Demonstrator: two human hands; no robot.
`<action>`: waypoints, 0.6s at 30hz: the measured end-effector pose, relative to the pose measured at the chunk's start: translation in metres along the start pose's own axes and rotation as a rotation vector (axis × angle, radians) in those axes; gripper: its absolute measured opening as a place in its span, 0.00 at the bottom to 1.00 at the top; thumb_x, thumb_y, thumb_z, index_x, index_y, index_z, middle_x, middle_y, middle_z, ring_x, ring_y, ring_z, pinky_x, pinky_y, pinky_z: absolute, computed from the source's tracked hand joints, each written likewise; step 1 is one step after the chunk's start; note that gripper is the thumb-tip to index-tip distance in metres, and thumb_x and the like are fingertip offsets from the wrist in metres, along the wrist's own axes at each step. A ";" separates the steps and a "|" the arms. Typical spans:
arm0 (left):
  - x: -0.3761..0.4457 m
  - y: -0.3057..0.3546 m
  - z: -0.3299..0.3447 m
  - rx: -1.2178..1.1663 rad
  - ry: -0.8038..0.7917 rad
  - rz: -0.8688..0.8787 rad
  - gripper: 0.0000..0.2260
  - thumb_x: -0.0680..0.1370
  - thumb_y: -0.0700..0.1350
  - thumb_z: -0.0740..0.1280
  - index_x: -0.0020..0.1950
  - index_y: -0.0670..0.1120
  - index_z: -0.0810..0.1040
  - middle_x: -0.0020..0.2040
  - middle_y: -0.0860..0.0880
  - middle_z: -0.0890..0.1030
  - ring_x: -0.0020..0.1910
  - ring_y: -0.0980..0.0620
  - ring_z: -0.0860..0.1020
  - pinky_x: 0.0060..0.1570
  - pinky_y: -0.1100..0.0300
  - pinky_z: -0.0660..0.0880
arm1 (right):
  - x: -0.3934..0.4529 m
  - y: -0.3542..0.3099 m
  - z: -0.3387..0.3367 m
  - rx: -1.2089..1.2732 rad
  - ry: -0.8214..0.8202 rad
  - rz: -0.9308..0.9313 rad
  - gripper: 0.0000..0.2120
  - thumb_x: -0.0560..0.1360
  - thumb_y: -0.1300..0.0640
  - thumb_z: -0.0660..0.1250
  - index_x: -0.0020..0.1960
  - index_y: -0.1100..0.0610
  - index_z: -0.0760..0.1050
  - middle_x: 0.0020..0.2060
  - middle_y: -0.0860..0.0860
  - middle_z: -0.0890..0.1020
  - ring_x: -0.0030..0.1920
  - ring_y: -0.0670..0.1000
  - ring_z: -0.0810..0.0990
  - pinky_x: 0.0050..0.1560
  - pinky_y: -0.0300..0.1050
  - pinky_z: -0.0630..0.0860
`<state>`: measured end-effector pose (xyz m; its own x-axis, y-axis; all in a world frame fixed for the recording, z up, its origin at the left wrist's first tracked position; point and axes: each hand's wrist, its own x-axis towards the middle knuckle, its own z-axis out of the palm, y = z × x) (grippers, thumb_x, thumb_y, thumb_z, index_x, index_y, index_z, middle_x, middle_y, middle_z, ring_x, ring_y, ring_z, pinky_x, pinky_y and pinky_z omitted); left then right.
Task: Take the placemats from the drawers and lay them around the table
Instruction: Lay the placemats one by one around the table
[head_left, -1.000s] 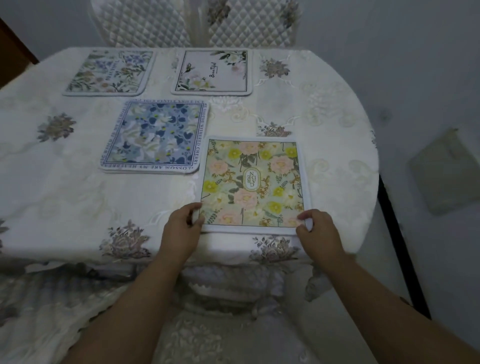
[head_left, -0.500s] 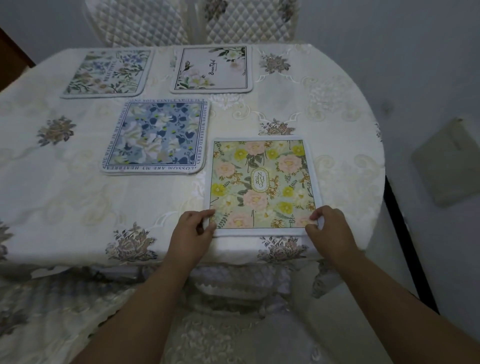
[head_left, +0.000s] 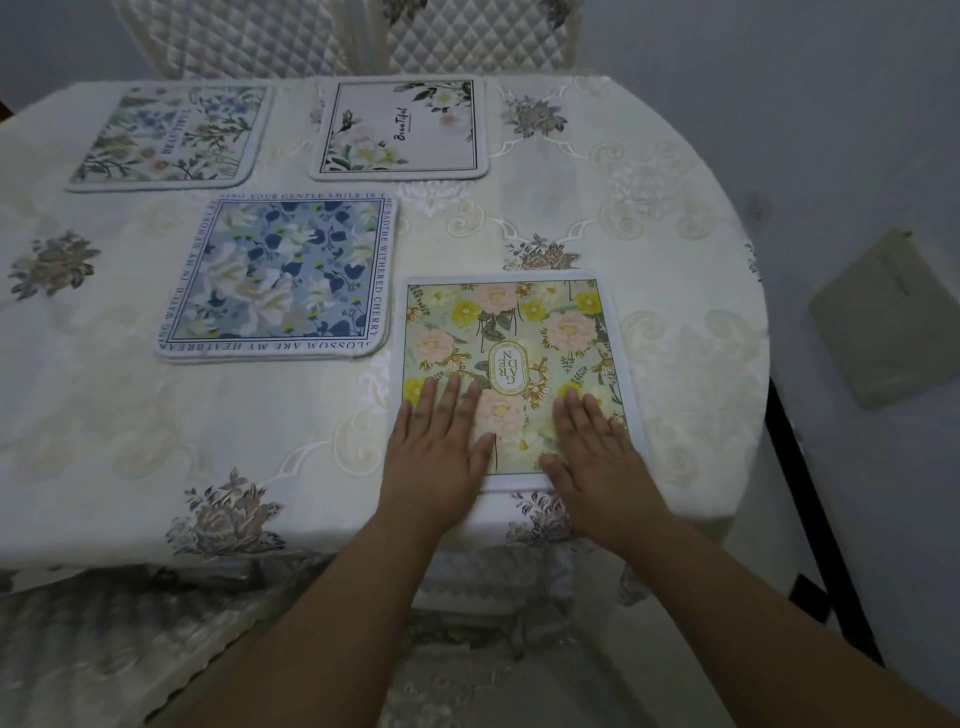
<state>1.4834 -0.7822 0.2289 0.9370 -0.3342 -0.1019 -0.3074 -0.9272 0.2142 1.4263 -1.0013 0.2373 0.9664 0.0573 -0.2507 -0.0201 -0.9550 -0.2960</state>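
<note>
A green placemat with pink and yellow flowers (head_left: 519, 332) lies flat near the table's front edge. My left hand (head_left: 439, 447) rests flat on its near left part with fingers straight. My right hand (head_left: 597, 452) lies flat on its near right part. A blue floral placemat (head_left: 280, 275) lies to the left and further back. Two pale floral placemats sit at the far side, one at the left (head_left: 171, 135), one in the middle (head_left: 402, 130).
The table (head_left: 675, 234) is round, covered with a cream embroidered cloth. Two quilted chair backs (head_left: 353, 36) stand behind it. The cloth hangs over the front edge. A grey square object (head_left: 888, 317) lies on the floor at the right.
Both hands let go of the green placemat's near corners and moved forward onto it, fingers spread flat. The placemat has stayed where it was.
</note>
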 end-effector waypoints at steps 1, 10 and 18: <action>0.001 -0.003 -0.001 0.011 -0.004 -0.005 0.31 0.83 0.64 0.42 0.83 0.55 0.41 0.83 0.54 0.40 0.81 0.52 0.35 0.80 0.49 0.40 | 0.000 0.006 0.000 -0.003 0.007 0.021 0.33 0.83 0.38 0.40 0.80 0.50 0.32 0.79 0.47 0.33 0.77 0.44 0.28 0.78 0.47 0.35; 0.072 0.001 -0.012 0.011 -0.008 -0.056 0.34 0.82 0.66 0.41 0.83 0.50 0.40 0.83 0.48 0.39 0.81 0.48 0.34 0.79 0.46 0.37 | 0.069 0.012 -0.015 -0.062 0.128 0.161 0.40 0.79 0.34 0.37 0.81 0.60 0.38 0.81 0.56 0.40 0.80 0.53 0.36 0.79 0.51 0.40; 0.156 0.002 -0.019 0.020 0.007 -0.041 0.31 0.81 0.67 0.41 0.82 0.60 0.44 0.84 0.54 0.44 0.81 0.50 0.38 0.78 0.43 0.37 | 0.175 0.026 -0.043 -0.098 0.191 0.052 0.38 0.80 0.33 0.42 0.82 0.55 0.42 0.81 0.52 0.45 0.80 0.50 0.41 0.79 0.51 0.42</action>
<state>1.6322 -0.8328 0.2313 0.9500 -0.2948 -0.1030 -0.2720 -0.9432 0.1906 1.6056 -1.0290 0.2256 0.9959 -0.0400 -0.0818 -0.0552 -0.9795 -0.1936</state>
